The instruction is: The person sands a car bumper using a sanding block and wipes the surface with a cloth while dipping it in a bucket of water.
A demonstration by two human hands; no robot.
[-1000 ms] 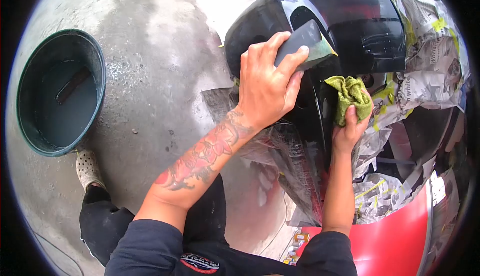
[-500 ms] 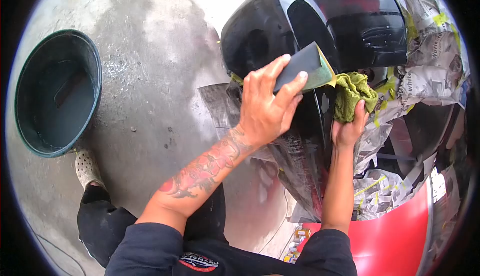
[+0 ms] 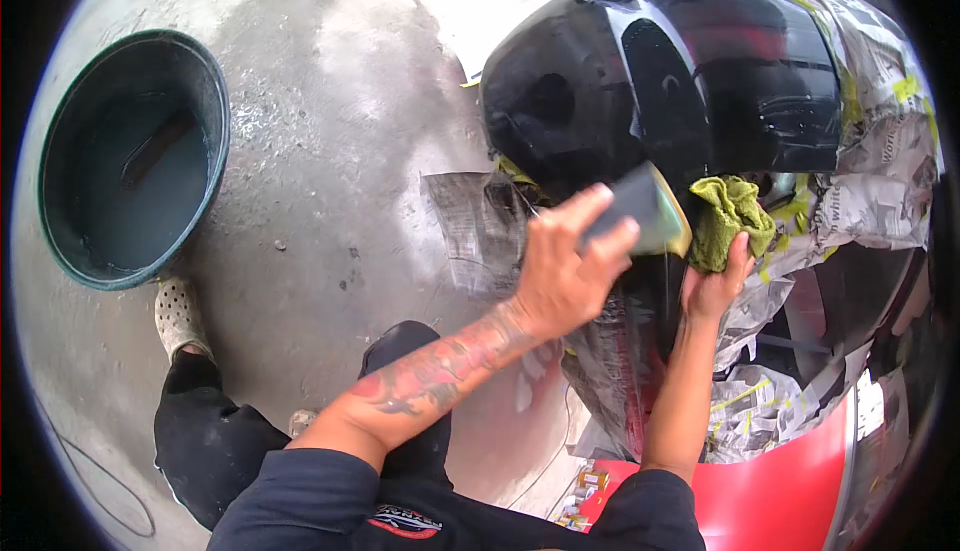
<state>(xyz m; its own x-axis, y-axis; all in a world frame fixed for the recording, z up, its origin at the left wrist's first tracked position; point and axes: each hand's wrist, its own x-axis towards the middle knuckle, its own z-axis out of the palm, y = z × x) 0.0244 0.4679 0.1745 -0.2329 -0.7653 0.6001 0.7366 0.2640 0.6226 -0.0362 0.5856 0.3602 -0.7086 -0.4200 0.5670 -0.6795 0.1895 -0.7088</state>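
A person's left hand (image 3: 565,269) is clamped on a dark block (image 3: 632,207), fingers and thumb across its grey face; the block's green side and yellow edge point toward a green cloth (image 3: 733,223), bunched in the right hand (image 3: 712,289); both hands are closed on what they hold, near each other but apart. From my remote seat I see the block tilted over the lower edge of a glossy black panel (image 3: 665,71), between the left hand and the cloth; whether it touches the panel I cannot tell, and the left hand shows a little blurred. The cloth sits just below the panel's lower edge, the right thumb pressed to its side; newspaper (image 3: 868,206) and yellow-green tape (image 3: 905,87) border the panel at right, with more sheets spread below it. At my lower right lies a red surface (image 3: 770,496), a few small cans (image 3: 592,478) beside it; across the grey concrete floor (image 3: 330,151), well apart from the work at left, stands a dark green bucket (image 3: 62,151) of murky water, a long dark piece (image 3: 158,149) in it; a pale, perforated clog (image 3: 180,316) rests just below the bucket, on the person's foot.
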